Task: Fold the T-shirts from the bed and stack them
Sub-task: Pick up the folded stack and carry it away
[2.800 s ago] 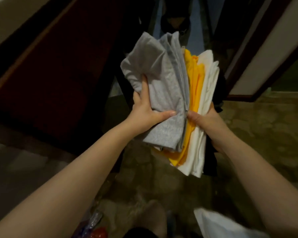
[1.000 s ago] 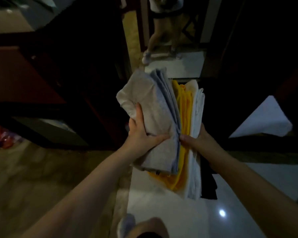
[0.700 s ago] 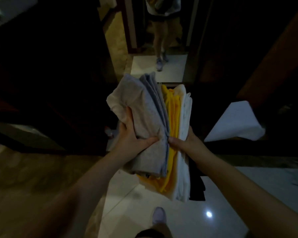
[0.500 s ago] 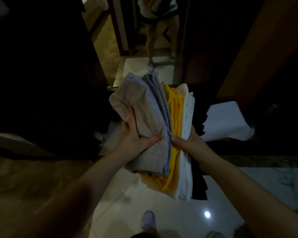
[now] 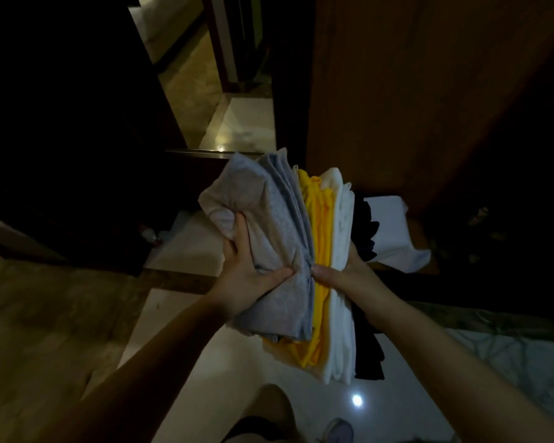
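While left hand (image 5: 247, 276) and right hand (image 5: 343, 276) keep clamping the stack of T-shirts (image 5: 301, 251) between them, thumbs curled over its top edge, the surroundings have swung to a wooden wardrobe (image 5: 413, 91) ahead: folding looks done, this is carry-off. Stack stands on edge, 4 layers from left hand to right hand: grey shirt (image 5: 269, 219), yellow shirt (image 5: 320, 225), white shirt (image 5: 344, 225), black shirt (image 5: 368, 231). Long axis points away from the body.

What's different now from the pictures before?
The person has walked on, so the white cloth now sits right behind the stack of shirts. Nothing was grabbed or dropped. The left hand and right hand still squeeze the same stack.
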Motion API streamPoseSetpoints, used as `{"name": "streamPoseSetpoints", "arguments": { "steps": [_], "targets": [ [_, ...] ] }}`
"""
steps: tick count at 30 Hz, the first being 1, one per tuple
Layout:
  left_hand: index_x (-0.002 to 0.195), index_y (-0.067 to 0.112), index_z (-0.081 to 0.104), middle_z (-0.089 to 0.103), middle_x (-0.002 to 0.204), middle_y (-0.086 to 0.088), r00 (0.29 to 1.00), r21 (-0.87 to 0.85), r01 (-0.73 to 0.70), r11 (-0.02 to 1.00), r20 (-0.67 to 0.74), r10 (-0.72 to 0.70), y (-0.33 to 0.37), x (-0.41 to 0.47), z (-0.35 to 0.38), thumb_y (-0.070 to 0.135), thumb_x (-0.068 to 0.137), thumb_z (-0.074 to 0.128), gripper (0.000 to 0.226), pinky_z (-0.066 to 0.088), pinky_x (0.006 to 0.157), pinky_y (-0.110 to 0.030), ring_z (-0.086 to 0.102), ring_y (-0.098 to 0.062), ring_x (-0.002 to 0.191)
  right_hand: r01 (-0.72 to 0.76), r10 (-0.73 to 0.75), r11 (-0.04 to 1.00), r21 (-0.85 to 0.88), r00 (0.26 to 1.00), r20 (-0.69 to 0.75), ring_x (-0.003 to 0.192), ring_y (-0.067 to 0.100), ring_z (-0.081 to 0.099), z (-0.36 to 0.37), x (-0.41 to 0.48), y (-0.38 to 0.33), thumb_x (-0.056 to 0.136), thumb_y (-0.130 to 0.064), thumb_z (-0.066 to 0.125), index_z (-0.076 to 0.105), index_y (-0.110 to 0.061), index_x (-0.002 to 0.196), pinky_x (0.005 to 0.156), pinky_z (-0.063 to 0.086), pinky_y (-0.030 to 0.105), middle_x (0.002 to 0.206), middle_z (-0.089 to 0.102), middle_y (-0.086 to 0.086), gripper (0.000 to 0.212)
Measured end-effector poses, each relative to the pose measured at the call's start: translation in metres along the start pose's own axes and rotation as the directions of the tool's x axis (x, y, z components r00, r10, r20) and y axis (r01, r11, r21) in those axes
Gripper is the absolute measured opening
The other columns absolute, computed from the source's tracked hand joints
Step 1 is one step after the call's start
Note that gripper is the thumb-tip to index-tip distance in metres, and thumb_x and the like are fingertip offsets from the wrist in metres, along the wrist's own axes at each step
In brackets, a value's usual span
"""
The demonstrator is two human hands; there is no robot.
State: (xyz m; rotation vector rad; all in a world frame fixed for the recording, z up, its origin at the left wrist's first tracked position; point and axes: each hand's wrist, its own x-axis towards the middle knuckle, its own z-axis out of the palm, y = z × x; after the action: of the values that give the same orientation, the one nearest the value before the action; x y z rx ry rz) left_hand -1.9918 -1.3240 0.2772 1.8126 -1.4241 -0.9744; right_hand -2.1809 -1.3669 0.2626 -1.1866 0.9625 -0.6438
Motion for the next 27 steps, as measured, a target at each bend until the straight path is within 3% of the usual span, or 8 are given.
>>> {"name": "streamPoseSetpoints", "arguments": {
  "steps": [6,9,13,15,19,21,24,27],
  "targets": [
    [0.133,0.038,-0.018,-0.009,0.155,-0.009,1.000,0.131,-0.023,0.991,0.022,0.020,0.023,0.041,0.063,0.077,0.039,0.049,0.122,0.006,0.103,-0.020,0.003,-0.021,0.143,-0.046,0.055,0.995,0.089,0.993,-0.102,0.116,0.006,0.054,-0.064,-0.002,0.020,0.027,-0.069,0.083,0.015,-0.034,0.147,0.094,0.047,0.027,0.133,0.050,-0.009,0.141],
    [0.143,0.028,-0.018,-0.005,0.156,-0.010,0.991,0.093,0.007,0.996,0.133,-0.019,0.041,0.071,0.093,0.062,0.060,0.069,0.125,0.016,0.110,-0.027,0.008,-0.026,0.144,-0.046,0.061,0.994,0.097,0.985,-0.160,0.115,0.006,0.054,-0.104,0.005,0.024,0.026,-0.070,0.082,0.014,-0.035,0.146,0.091,0.048,0.024,0.134,0.049,-0.008,0.142],
    [0.143,0.021,-0.017,-0.002,0.155,-0.019,0.991,0.169,-0.045,0.985,0.133,0.023,0.059,0.114,0.122,0.073,0.044,0.057,0.134,0.014,0.105,-0.020,0.010,-0.029,0.143,-0.028,0.058,0.988,0.149,0.978,-0.202,0.116,0.004,0.052,-0.145,0.029,0.026,0.030,-0.069,0.082,0.016,-0.040,0.143,0.088,0.047,0.020,0.133,0.048,-0.012,0.135],
    [0.145,0.022,-0.017,-0.002,0.154,-0.019,0.988,0.161,0.012,0.987,0.150,-0.036,0.069,0.141,0.134,0.054,0.058,0.076,0.131,0.020,0.109,-0.028,0.010,-0.031,0.143,-0.026,0.062,0.984,0.175,0.977,-0.204,0.116,0.006,0.052,-0.165,0.049,0.029,0.040,-0.060,0.084,0.017,-0.039,0.142,0.092,0.047,0.024,0.135,0.048,-0.010,0.124],
    [0.147,0.009,-0.008,0.002,0.154,-0.022,0.998,0.239,-0.035,0.970,0.054,0.023,0.075,0.195,0.159,0.073,0.047,0.066,0.140,0.024,0.110,-0.032,0.015,-0.035,0.141,-0.020,0.048,0.987,0.162,0.985,-0.168,0.119,0.013,0.051,-0.205,0.103,0.039,0.031,-0.066,0.082,0.019,-0.031,0.144,0.099,0.045,0.033,0.136,0.047,-0.006,0.134],
    [0.146,0.001,-0.003,0.003,0.152,-0.026,0.997,0.292,-0.081,0.953,0.009,0.082,0.067,0.219,0.174,0.056,0.064,0.074,0.126,0.018,0.110,-0.028,0.012,-0.037,0.142,-0.008,0.033,0.986,0.166,0.988,-0.150,0.115,0.010,0.052,-0.220,0.128,0.046,0.027,-0.069,0.082,0.019,-0.031,0.143,0.093,0.046,0.027,0.130,0.048,-0.009,0.138],
    [0.148,0.013,-0.010,-0.005,0.155,-0.019,0.999,0.266,-0.003,0.964,0.034,-0.006,0.045,0.253,0.193,0.032,0.074,0.074,0.113,0.017,0.112,-0.033,0.005,-0.032,0.143,0.000,0.024,0.982,0.187,0.992,-0.127,0.121,0.016,0.050,-0.240,0.162,0.068,0.051,-0.051,0.080,0.016,-0.029,0.147,0.099,0.044,0.033,0.138,0.046,-0.003,0.118],
    [0.146,0.027,-0.017,-0.004,0.155,-0.017,0.997,0.193,0.047,0.980,0.058,-0.059,0.025,0.292,0.202,0.038,0.077,0.070,0.112,0.021,0.111,-0.038,0.008,-0.032,0.143,0.026,-0.007,0.988,0.153,0.992,-0.127,0.113,0.009,0.054,-0.252,0.199,0.090,0.040,-0.064,0.082,0.016,-0.030,0.146,0.084,0.051,0.019,0.136,0.047,-0.005,0.129]
  ]
}}
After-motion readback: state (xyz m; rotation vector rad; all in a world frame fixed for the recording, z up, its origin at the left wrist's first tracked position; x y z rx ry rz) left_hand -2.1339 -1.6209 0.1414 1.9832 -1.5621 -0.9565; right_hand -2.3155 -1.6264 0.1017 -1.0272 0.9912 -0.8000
